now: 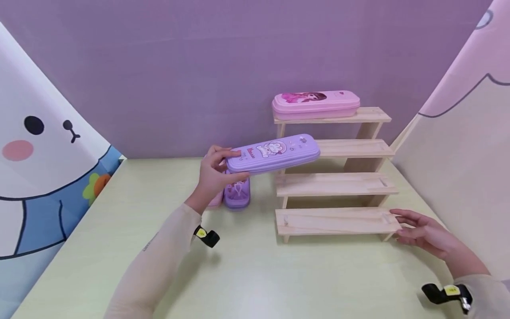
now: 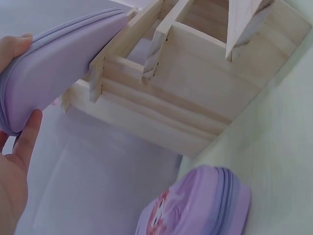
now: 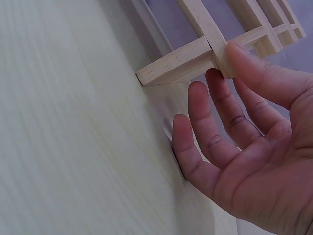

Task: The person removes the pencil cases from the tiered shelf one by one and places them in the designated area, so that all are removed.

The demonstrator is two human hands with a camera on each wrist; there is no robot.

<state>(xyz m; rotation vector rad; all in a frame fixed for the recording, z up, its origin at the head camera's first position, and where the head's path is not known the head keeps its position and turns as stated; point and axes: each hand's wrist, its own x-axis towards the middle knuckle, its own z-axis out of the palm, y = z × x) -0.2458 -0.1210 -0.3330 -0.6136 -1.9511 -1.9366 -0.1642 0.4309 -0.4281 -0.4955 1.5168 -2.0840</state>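
Observation:
My left hand (image 1: 215,173) grips one end of a purple pencil case (image 1: 275,153) with a cartoon print, thumb below and fingers over the top. The case is raised in front of the left side of a stepped wooden rack (image 1: 336,221). In the left wrist view, the case (image 2: 68,63) overlaps the rack's upper steps. At the rack's lowest step, my right hand (image 1: 424,232) pinches the right end. The right wrist view shows the thumb on that step's edge (image 3: 215,49), with a fingertip close under it and the other fingers loosely bent.
A pink pencil case (image 1: 318,106) lies on the rack's top step. Behind my left hand, another purple case (image 1: 237,195) sits on the table beside a pink one (image 1: 216,201), partly hidden. Purple cloth (image 1: 159,79) hangs behind, with printed cloths at both sides.

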